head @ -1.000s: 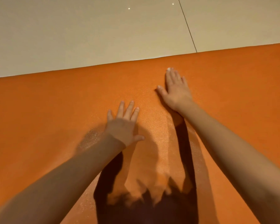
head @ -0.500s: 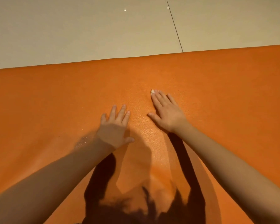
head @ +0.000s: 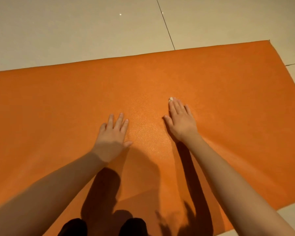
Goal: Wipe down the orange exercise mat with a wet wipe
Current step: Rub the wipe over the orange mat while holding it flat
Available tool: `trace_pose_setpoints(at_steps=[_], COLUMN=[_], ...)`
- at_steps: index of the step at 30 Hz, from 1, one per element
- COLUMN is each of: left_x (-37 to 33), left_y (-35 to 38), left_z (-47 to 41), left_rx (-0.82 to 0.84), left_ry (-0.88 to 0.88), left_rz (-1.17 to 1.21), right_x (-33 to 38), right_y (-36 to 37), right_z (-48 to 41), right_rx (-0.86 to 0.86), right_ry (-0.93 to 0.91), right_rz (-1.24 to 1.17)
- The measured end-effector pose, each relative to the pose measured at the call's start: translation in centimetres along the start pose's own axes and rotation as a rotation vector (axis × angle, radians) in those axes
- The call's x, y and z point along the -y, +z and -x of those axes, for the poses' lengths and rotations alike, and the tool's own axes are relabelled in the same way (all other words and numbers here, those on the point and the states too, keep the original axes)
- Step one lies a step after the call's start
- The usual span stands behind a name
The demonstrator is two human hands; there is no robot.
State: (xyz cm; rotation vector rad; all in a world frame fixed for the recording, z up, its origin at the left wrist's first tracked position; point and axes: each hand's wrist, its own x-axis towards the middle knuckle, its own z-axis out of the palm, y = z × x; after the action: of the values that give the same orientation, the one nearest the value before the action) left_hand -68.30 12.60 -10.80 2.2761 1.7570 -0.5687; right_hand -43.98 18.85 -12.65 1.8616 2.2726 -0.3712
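The orange exercise mat (head: 58,103) lies flat on the floor and fills most of the view. My left hand (head: 113,132) rests palm down on it near the middle, fingers straight. My right hand (head: 180,120) lies flat on the mat a little to the right, fingers straight and together. A small white bit of the wet wipe (head: 171,99) shows beyond its fingertips; the rest of the wipe is hidden under the hand.
Beige floor tiles (head: 92,28) with dark grout lines lie beyond the mat's far edge and to its right. The mat's right end (head: 286,68) is in view. My dark-clad knees (head: 102,227) are at the bottom edge, on the mat.
My right hand has slid back toward me across the mat with the wipe under it. The view has shifted, so the mat's right end now shows. My left hand stays planted.
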Motion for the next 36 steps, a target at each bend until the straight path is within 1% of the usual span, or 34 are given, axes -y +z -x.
trace_pose_setpoints(at_steps=[1, 2, 3, 5, 6, 7, 8, 9, 12, 13, 14, 16, 18, 19, 20, 22, 24, 25, 27, 29, 30, 32, 34, 36], left_x=[0.0, -0.1, -0.4, -1.0, -1.3, -1.5, -1.7, -1.9, -2.8, -3.2, -3.6, -4.2, -4.6, -4.7, -4.9, -5.3, -5.9, -6.3, -7.1, -7.4, -7.4, -7.3, -7.3, -7.3], left_y=[-0.1, -0.2, -0.3, -0.1, -0.1, -0.1, -0.1, -0.2, -0.5, -0.5, -0.5, -0.2, -0.1, -0.1, -0.2, -0.3, -0.2, -0.2, -0.1, 0.3, 0.6, 1.3, 1.6, 1.9], left_z=[0.1, 0.4, 0.8, 1.7, 2.0, 2.4, 2.7, 3.1, 4.2, 4.6, 5.0, 5.9, 6.7, 7.0, 7.2, 7.7, 8.3, 8.7, 9.4, 10.1, 10.3, 10.6, 11.1, 11.3], left_rx=[0.029, 0.067, 0.095, 0.131, 0.143, 0.154, 0.164, 0.173, 0.219, 0.238, 0.251, 0.273, 0.286, 0.288, 0.292, 0.307, 0.332, 0.344, 0.345, 0.315, 0.302, 0.279, 0.267, 0.242], left_ry=[0.002, 0.001, 0.001, 0.011, 0.021, 0.035, 0.048, 0.06, 0.102, 0.108, 0.113, 0.124, 0.122, 0.118, 0.116, 0.115, 0.11, 0.111, 0.114, 0.099, 0.092, 0.096, 0.107, 0.093], left_rz=[-0.027, -0.029, -0.023, 0.007, 0.02, 0.028, 0.038, 0.047, 0.074, 0.082, 0.091, 0.096, 0.123, 0.139, 0.152, 0.193, 0.234, 0.242, 0.23, 0.217, 0.213, 0.195, 0.227, 0.237], right_x=[0.5, 1.5, 2.5, 3.9, 3.8, 3.0, 2.1, 1.3, 1.0, 1.8, 2.6, 3.7, 2.5, 1.5, 0.5, -0.4, 0.8, 1.6, 2.3, 1.1, 0.1, -1.7, -1.6, -0.1], right_y=[0.1, 0.4, 0.8, 1.6, 1.7, 1.7, 1.6, 1.5, 1.6, 1.8, 2.2, 2.8, 3.0, 2.9, 2.8, 2.6, 2.6, 2.6, 2.5, 2.2, 2.1, 2.1, 2.3, 2.3], right_z=[0.2, 0.7, 1.5, 3.7, 4.7, 5.3, 5.3, 5.2, 5.1, 5.5, 6.2, 8.3, 9.7, 9.8, 9.7, 9.4, 10.1, 10.8, 12.9, 14.1, 14.2, 14.1, 14.5, 15.9], right_rx=[-0.006, -0.009, -0.002, 0.038, 0.061, 0.071, 0.069, 0.06, 0.037, 0.03, 0.035, 0.081, 0.117, 0.108, 0.091, 0.076, 0.074, 0.09, 0.166, 0.202, 0.2, 0.184, 0.167, 0.181], right_ry=[0.074, 0.09, 0.043, -0.17, -0.263, -0.312, -0.31, -0.257, -0.007, 0.031, 0.023, -0.112, -0.236, -0.243, -0.207, -0.071, -0.004, -0.023, -0.121, -0.198, -0.197, -0.107, -0.029, -0.053], right_rz=[-0.041, -0.075, -0.094, -0.091, -0.057, -0.016, 0.008, 0.014, -0.054, -0.094, -0.123, -0.142, -0.087, -0.058, -0.047, -0.077, -0.133, -0.161, -0.189, -0.178, -0.163, -0.111, -0.096, -0.161])
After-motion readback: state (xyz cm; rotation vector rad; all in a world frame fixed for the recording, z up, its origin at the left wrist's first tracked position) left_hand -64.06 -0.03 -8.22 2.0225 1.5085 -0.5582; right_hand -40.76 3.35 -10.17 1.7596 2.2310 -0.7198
